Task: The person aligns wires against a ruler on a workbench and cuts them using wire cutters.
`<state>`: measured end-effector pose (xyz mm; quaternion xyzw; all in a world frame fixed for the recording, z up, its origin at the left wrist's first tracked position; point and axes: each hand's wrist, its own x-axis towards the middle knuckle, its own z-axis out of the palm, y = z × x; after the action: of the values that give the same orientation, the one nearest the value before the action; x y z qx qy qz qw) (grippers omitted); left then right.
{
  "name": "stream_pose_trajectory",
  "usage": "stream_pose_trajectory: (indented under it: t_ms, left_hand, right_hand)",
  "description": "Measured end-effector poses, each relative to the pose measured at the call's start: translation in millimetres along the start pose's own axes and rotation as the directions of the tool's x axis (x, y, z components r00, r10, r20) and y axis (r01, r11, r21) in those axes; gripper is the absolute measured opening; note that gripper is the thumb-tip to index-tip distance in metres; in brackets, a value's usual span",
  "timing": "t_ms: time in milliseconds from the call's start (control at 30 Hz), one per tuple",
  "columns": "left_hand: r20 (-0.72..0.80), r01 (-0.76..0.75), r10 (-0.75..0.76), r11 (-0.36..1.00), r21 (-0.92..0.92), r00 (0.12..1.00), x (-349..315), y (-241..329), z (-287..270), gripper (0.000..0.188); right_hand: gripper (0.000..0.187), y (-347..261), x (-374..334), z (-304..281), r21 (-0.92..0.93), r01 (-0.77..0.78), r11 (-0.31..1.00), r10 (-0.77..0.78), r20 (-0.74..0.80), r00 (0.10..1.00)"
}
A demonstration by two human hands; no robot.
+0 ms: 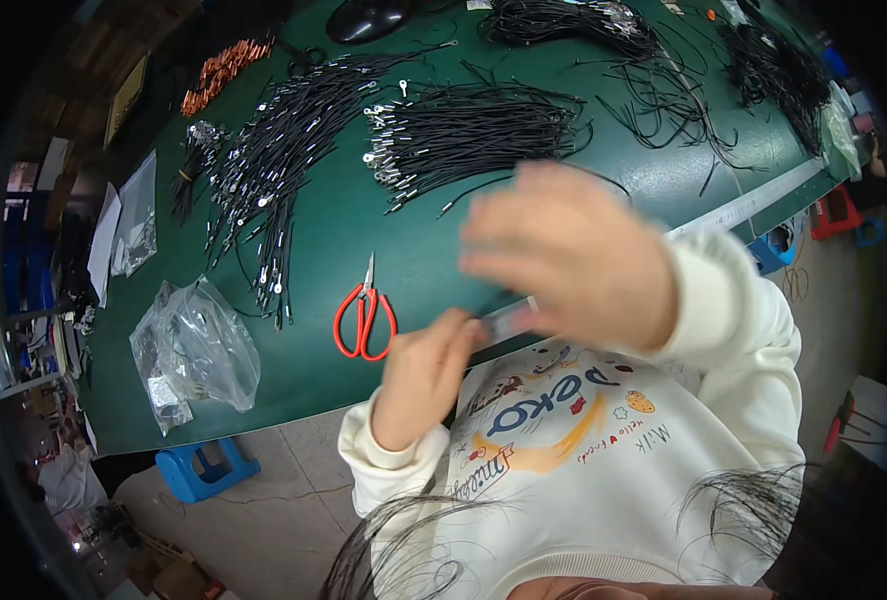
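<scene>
At the table's near edge, my left hand (422, 378) is closed in a pinch against one end of a short grey strip (509, 322); what lies in its fingertips is too small to make out. My right hand (569, 255) is smeared by motion just above and to the right, so its fingers cannot be read. Red-handled scissors (364, 318) lie left of my left hand, blades pointing away. Beyond my right hand is a bundle of black cables (484, 130) with metal ring terminals at their left ends. Another pile of black cables (289, 150) spreads farther left.
A clear plastic bag (204, 345) lies at the table's left, with orange-copper pieces (226, 75) farther back. More black cables (574, 25) lie at the back and right. A white marked strip (754, 203) runs along the right edge. A blue stool (206, 470) stands below.
</scene>
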<state>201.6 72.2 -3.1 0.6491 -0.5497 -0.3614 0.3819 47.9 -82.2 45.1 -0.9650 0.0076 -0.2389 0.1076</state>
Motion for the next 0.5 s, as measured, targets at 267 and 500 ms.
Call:
stream_pose_trajectory:
  t_ms: [267,500]
  left_hand:
    - [0.324,0.060,-0.022,0.992,-0.110,0.946,-8,-3,-4,0.016]
    - [0.594,0.234,-0.023,0.931,-0.280,0.804,-10,-20,-1,0.022]
  right_hand:
    - [0.012,-2,-27,-11,0.306,-0.339,0.890,0.120,0.560,0.819]
    - [0.016,-18,-41,-39,0.054,-0.315,0.948,0.199,0.670,0.715]
